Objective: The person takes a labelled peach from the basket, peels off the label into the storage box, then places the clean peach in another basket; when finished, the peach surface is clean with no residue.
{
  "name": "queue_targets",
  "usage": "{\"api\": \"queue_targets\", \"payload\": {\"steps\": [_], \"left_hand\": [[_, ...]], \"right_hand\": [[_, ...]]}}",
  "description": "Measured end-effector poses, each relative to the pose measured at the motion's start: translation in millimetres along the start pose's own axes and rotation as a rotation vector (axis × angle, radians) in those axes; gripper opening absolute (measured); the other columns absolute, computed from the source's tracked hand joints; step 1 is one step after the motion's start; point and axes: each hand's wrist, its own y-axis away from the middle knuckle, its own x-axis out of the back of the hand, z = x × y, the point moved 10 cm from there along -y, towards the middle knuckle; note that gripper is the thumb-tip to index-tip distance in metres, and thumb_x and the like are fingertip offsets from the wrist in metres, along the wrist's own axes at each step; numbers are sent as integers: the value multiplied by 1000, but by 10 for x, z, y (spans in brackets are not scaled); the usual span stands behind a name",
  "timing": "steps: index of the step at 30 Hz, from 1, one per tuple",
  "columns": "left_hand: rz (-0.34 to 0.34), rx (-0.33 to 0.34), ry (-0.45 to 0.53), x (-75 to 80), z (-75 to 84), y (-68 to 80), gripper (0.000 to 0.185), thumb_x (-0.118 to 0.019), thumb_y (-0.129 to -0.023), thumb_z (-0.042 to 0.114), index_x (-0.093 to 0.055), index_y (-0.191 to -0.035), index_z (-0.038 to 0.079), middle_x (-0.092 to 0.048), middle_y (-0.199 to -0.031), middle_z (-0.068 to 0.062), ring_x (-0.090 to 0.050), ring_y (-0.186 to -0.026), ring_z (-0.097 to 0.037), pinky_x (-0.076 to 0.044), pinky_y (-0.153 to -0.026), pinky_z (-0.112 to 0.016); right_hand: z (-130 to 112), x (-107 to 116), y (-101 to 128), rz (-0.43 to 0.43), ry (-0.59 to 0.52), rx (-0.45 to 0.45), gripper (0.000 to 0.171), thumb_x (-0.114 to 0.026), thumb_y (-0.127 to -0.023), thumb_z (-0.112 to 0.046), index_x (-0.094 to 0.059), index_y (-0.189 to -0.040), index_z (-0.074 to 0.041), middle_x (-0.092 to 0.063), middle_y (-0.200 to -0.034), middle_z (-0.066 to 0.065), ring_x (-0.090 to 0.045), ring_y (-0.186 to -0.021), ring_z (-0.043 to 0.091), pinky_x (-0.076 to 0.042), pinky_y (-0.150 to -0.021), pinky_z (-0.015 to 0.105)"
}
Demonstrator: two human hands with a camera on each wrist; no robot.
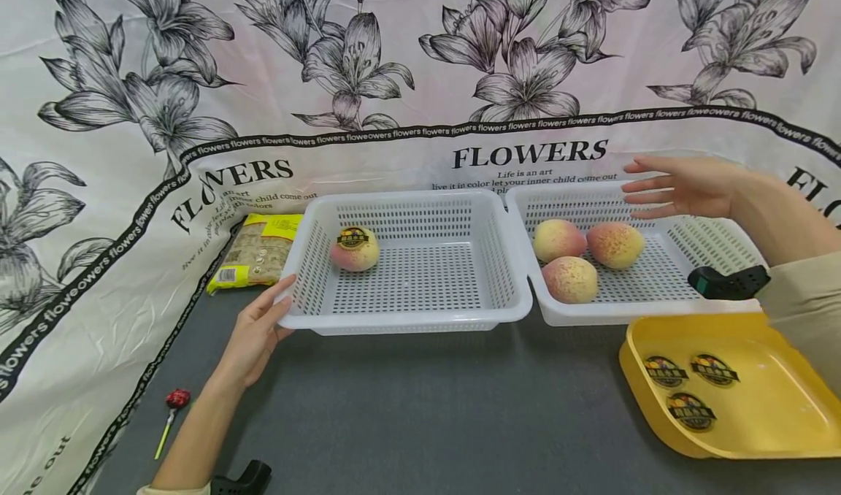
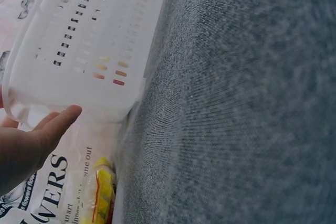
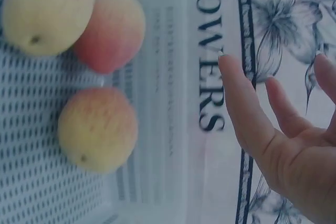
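Two white perforated baskets stand side by side on a grey mat. The left basket (image 1: 506, 290) holds one peach with a dark sticker (image 1: 355, 249). My left hand (image 1: 259, 327) rests against its front left corner (image 2: 31, 109), fingers straight. The right basket (image 1: 729, 241) holds three peaches (image 1: 570, 279) (image 3: 98, 129). My right hand (image 1: 677, 186) hovers above the far side of that basket, fingers spread (image 3: 244, 106) and holding nothing.
A yellow tray (image 1: 775, 415) with three round stickers (image 1: 690, 409) sits at the front right. A yellow packet (image 1: 256, 254) lies left of the baskets, and a red lollipop (image 1: 174, 401) lies near the mat's left edge. A flower-print cloth (image 1: 118, 210) covers the back and left.
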Motion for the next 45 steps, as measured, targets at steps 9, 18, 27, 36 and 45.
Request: {"api": "queue_targets", "payload": {"steps": [9, 18, 27, 36, 45], "left_hand": [[4, -5, -8, 15, -22, 0, 56, -46, -103, 23, -24, -151, 5, -23, -152, -15, -40, -123, -24, -47, -84, -24], [1, -21, -8, 23, -2, -7, 55, -46, -103, 23, -25, -150, 5, -23, -152, -15, -38, -125, -26, -47, -84, -23], [-12, -42, 1, 10, 11, -18, 54, -46, -103, 21, -26, -150, 3, -23, -152, -16, -37, -127, -30, -48, -84, -24], [-5, -25, 0, 17, 5, -19, 54, -45, -103, 21, -26, -150, 4, -23, -152, -16, -37, -127, -29, -48, -84, -25], [-2, -23, -13, 38, 10, -18, 54, -46, -103, 22, -27, -150, 6, -24, -152, -15, -36, -127, -31, -47, -84, -24]], "right_hand": [[-433, -783, -326, -112, -70, 56, 77, -41, -97, -51, -8, -152, -8, -12, -152, 24, -55, -107, 17, -41, -97, 43], [-701, -1528, -763, -210, -207, 109, 68, -42, -101, -42, -13, -152, -8, -17, -152, 21, -24, -137, 35, -40, -99, 44], [-762, -2138, -1263, -236, -366, 122, 60, -43, -102, -34, -21, -152, -10, -22, -152, 18, -28, -136, 33, -34, -102, 50], [-716, -2701, -1688, -245, -436, 176, 57, -46, -102, -30, -24, -151, -12, -27, -150, 18, -29, -135, 34, -33, -104, 48], [-544, -3130, -1907, -209, -336, 120, 59, -55, -98, -27, -28, -149, -12, -31, -149, 12, -28, -136, 31, -30, -105, 49]]}}
